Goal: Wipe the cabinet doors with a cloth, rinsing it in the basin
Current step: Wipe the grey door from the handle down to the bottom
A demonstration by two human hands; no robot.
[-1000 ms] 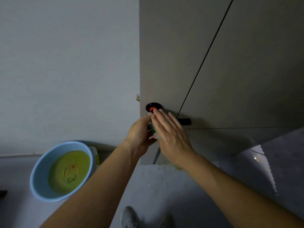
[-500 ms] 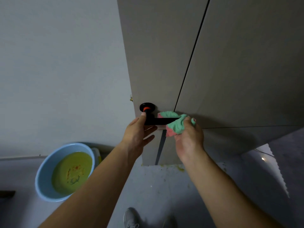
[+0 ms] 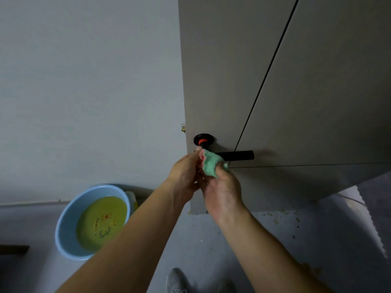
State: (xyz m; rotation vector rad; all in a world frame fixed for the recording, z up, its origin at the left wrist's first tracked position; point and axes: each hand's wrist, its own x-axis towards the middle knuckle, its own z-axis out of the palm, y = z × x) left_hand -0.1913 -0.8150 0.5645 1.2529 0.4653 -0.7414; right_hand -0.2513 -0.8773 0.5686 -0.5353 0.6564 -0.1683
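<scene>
A green and pink cloth [image 3: 210, 163] is bunched against the near end of a black lever handle [image 3: 237, 155] on the beige cabinet door [image 3: 222, 70]. My right hand [image 3: 222, 191] grips the cloth from below. My left hand [image 3: 186, 176] pinches the cloth's left edge beside the handle's round black base with an orange ring [image 3: 203, 140]. A second door panel [image 3: 328, 92] lies to the right of a dark seam. A light blue basin [image 3: 69, 218] holding yellowish water sits on the floor at lower left.
A pale wall [image 3: 84, 92] fills the left side. The grey floor [image 3: 264, 240] below the cabinet has small specks of dirt. My grey shoes [image 3: 175, 282] show at the bottom edge. A dark object [image 3: 12, 249] lies at the far left edge.
My right hand has slid the cloth leftward along the handle, from its right part to the end near the round base. My left hand left the lever and now pinches the cloth.
</scene>
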